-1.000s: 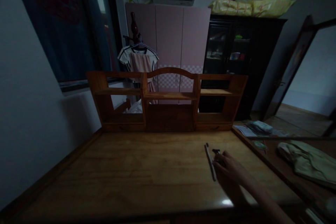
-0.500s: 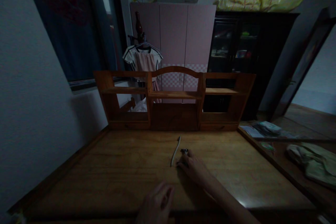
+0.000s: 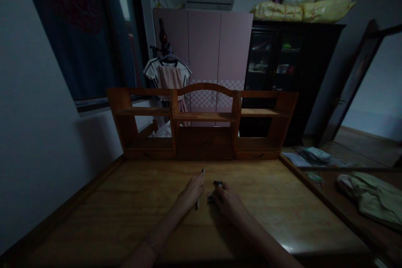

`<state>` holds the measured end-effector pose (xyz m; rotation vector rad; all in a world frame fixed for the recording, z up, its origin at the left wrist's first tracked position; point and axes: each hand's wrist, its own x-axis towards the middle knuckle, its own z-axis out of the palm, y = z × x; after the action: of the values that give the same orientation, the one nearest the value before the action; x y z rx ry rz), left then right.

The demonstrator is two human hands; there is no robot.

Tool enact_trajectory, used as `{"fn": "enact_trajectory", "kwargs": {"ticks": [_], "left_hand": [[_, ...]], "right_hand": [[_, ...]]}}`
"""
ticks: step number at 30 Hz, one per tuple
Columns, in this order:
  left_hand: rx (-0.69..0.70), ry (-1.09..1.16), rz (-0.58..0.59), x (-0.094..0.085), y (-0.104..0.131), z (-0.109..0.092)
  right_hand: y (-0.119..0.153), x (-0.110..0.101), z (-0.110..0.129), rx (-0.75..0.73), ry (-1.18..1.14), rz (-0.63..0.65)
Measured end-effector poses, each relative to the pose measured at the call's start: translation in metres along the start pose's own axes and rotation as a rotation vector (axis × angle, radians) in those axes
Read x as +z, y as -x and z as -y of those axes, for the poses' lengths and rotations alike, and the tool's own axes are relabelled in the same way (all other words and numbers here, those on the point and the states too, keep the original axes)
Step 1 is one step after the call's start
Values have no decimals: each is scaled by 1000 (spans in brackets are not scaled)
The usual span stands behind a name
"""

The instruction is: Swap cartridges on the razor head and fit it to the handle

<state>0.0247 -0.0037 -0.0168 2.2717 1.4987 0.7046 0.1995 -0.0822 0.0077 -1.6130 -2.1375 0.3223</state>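
A slim, pale, stick-like thing [image 3: 197,205] with a darker tip lies on the wooden desk top [image 3: 141,209]. My left hand [image 3: 191,190] is closed over its middle, so only its two ends show. Just to the right, my right hand [image 3: 226,202] is closed on a small dark thing [image 3: 217,183] with a shiny, T-shaped head. The fingers hide the rest of that thing, and in this dim light its kind is unclear. Something small and dark [image 3: 211,198] shows by the right fingertips; whether it is part of the same thing I cannot tell.
A low wooden shelf unit [image 3: 204,116] stands along the desk's far edge. A wall [image 3: 94,142] borders the left side. Past the raised right edge lie papers [image 3: 309,157] and a crumpled pale green cloth [image 3: 370,197]. Farther back are a pink wardrobe [image 3: 204,46] and a dark cabinet [image 3: 314,63].
My left hand has moved forward from the desk's near side onto the pale stick-like thing. My right hand stays at the small dark thing. The view has shifted slightly.
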Motion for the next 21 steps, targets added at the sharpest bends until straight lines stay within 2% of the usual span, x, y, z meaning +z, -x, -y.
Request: {"fn": "enact_trajectory", "kwargs": {"ticks": [6, 8, 10, 13, 16, 21], "left_hand": [[-58, 31, 62, -35, 38, 8], [-64, 35, 33, -42, 36, 6], [-59, 34, -42, -44, 24, 4], [4, 17, -160, -41, -2, 3], [116, 28, -222, -30, -24, 5], [173, 28, -266, -11, -32, 17]], "right_hand": [[-23, 8, 5, -27, -51, 26], [-31, 11, 4, -54, -83, 7], [-40, 11, 1, -91, -119, -19], [-55, 5, -11, -119, -111, -32], [-70, -5, -26, -147, -43, -64], [-80, -7, -44, -226, -56, -173]]}}
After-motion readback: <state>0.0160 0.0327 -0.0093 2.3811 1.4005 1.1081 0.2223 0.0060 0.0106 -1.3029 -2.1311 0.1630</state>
